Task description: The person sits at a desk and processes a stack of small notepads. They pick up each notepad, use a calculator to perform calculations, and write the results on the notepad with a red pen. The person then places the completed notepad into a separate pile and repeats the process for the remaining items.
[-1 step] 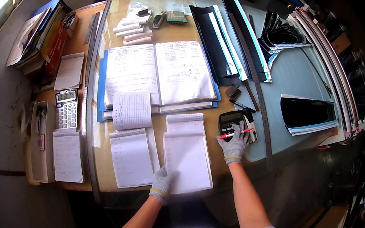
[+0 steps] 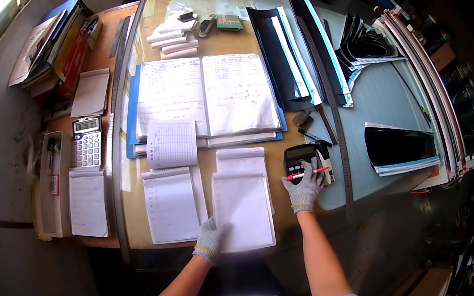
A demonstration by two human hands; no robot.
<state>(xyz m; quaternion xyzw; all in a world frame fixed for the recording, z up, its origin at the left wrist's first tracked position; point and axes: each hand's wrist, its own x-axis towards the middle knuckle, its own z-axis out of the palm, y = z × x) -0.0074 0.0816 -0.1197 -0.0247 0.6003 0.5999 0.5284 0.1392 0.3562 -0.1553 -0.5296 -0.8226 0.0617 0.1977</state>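
Pen (image 2: 299, 175) lies across the gloved right hand (image 2: 305, 190), held among half-bent fingers over a calculator (image 2: 298, 153). The left hand (image 2: 208, 240) touches the left edge of a pad (image 2: 244, 208), though how far its fingers close is hard to tell. An open binder (image 2: 238, 90) lies beyond.

1. Gloved hands: 2 (left hand (image 2: 210, 240), right hand (image 2: 305, 193)).
2. Calculators: 2 (silver calculator (image 2: 87, 149), black calculator (image 2: 300, 151)).
3. Red pen (image 2: 296, 176): 1.
4. Open ledger (image 2: 237, 91): 1.
5. Narrow tray (image 2: 53, 219): 1.
6. Notepads (image 2: 245, 215): several, overlapping; exact count unclear.
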